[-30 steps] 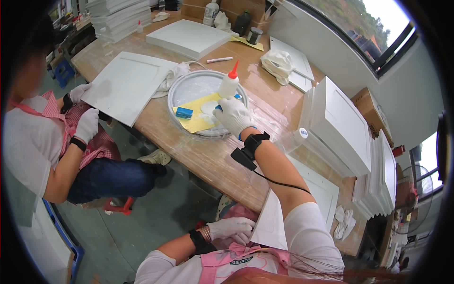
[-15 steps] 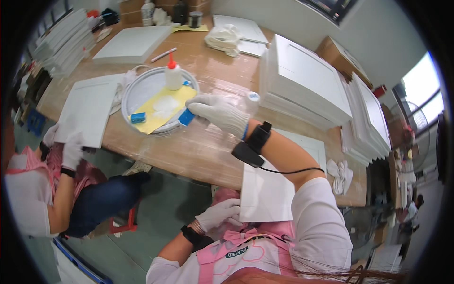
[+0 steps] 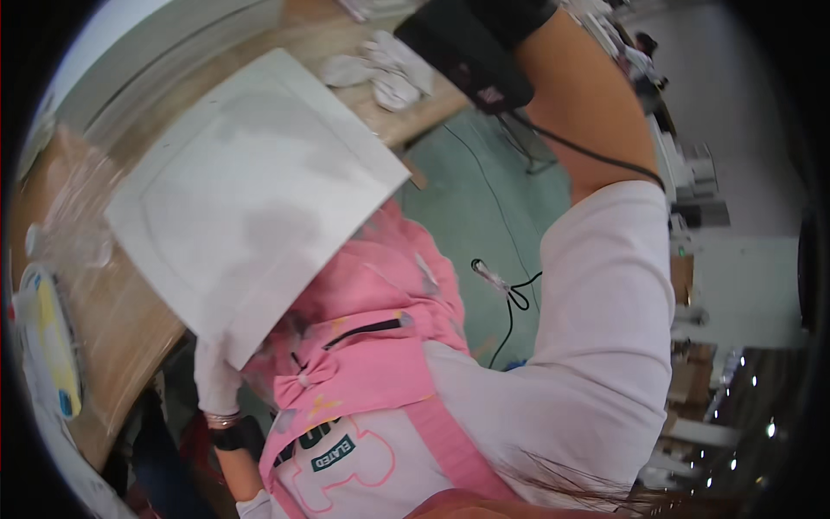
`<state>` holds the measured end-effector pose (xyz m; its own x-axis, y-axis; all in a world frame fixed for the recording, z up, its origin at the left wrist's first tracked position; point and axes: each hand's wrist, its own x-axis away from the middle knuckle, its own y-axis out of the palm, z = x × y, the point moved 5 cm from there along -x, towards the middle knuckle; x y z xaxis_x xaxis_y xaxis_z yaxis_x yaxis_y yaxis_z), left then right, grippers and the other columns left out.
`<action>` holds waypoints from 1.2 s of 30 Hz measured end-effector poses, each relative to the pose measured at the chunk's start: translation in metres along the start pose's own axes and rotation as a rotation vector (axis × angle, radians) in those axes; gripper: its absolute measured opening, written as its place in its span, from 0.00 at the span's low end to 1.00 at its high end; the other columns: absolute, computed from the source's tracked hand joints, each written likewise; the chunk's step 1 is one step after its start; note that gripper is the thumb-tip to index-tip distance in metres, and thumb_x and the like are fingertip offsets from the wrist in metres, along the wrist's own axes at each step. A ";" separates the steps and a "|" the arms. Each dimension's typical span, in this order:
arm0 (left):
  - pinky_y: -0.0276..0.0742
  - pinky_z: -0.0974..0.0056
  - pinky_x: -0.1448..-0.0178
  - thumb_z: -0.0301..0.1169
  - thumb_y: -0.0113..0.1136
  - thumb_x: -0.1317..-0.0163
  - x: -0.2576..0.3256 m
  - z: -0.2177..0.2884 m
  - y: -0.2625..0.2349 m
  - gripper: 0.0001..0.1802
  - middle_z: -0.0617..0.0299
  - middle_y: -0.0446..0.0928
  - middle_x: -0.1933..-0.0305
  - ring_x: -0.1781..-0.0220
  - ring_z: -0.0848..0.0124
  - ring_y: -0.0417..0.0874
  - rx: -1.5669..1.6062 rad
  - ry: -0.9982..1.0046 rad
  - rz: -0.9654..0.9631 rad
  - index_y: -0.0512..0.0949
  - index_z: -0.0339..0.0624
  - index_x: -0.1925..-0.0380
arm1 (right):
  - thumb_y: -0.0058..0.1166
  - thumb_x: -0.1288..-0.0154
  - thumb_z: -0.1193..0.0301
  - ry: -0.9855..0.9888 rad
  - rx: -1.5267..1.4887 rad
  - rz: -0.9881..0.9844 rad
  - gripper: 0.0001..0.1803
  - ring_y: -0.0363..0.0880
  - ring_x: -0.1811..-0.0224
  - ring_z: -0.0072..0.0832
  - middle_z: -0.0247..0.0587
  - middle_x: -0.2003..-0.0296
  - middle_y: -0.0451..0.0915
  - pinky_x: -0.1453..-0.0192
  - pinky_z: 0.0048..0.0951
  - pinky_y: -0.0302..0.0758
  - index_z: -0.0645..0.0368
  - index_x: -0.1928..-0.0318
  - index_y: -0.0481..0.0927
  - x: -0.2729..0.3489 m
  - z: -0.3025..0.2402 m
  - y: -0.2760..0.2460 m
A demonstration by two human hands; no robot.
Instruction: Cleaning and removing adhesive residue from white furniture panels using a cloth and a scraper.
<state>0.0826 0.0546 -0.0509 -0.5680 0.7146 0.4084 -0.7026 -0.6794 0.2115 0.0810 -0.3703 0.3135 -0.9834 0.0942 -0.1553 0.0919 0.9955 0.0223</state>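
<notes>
A white square panel (image 3: 251,199) lies tilted over the edge of the wooden table (image 3: 112,320) and above my lap. My left hand (image 3: 216,381), in a white glove with a black wristband, grips the panel's lowest corner from beneath; its fingertips are hidden behind the panel. My right forearm (image 3: 579,112) rises to the top edge, with a black device (image 3: 475,48) strapped at the wrist. The right hand itself is cut off by the top of the picture. My pink apron (image 3: 372,346) fills the middle.
Crumpled white gloves (image 3: 389,73) lie on the table's far end. A round basin with a yellow cloth (image 3: 47,337) shows at the left rim, with clear plastic film (image 3: 73,216) beside it. A black cable (image 3: 510,303) trails over the green floor.
The view has swung down from the tabletop and basin to my lap. My right hand has risen out of sight, and my left hand now holds the white panel's corner.
</notes>
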 end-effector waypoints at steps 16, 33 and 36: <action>0.74 0.60 0.32 0.34 0.54 0.24 0.006 0.014 -0.012 0.26 0.57 0.75 0.36 0.36 0.66 0.78 0.164 -0.159 0.142 0.67 0.33 0.32 | 0.49 0.21 0.63 -0.040 0.117 0.251 0.14 0.82 0.68 0.26 0.37 0.62 0.82 0.64 0.26 0.82 0.61 0.47 0.74 0.139 -0.012 -0.110; 0.75 0.59 0.35 0.33 0.58 0.29 0.011 0.048 0.034 0.20 0.57 0.80 0.45 0.43 0.65 0.81 0.207 -0.048 0.128 0.75 0.33 0.42 | 0.48 0.21 0.65 -0.473 0.215 -0.050 0.13 0.84 0.66 0.27 0.37 0.64 0.84 0.61 0.29 0.84 0.62 0.50 0.78 0.004 -0.122 -0.025; 0.77 0.61 0.38 0.32 0.58 0.29 0.011 0.050 0.037 0.18 0.56 0.82 0.47 0.46 0.65 0.82 0.202 -0.021 0.137 0.76 0.33 0.43 | 0.48 0.21 0.66 -0.542 0.214 -0.103 0.13 0.84 0.65 0.28 0.37 0.64 0.84 0.60 0.29 0.84 0.62 0.50 0.79 -0.010 -0.138 0.003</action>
<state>0.0719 0.0289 0.0063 -0.6416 0.6109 0.4638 -0.5182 -0.7911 0.3251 0.0693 -0.3692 0.4514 -0.7735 -0.0688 -0.6300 0.0852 0.9738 -0.2110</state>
